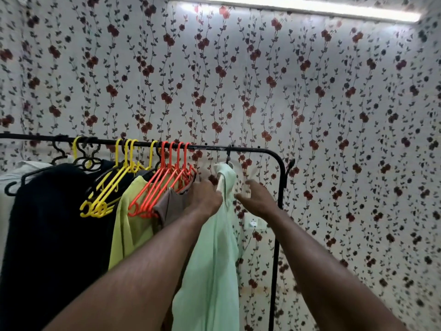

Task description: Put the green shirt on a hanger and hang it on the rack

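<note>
A pale green shirt (214, 259) hangs from a black hanger hook (228, 156) on the black rack rail (250, 150), near the rail's right end. My left hand (206, 198) grips the shirt's collar area from the left side. To the shirt's right my right hand (256, 198) is blurred, its fingers fairly straight and touching or just beside the fabric. The hanger's body is hidden inside the shirt.
Left of the shirt the rail carries empty orange hangers (164, 187), yellow hangers (107, 194), a brown garment (171, 206), a lime garment (131, 223) and black clothes (52, 235). The rack's right post (276, 247) stands close by. A wall socket (254, 223) sits on the flowered wall behind.
</note>
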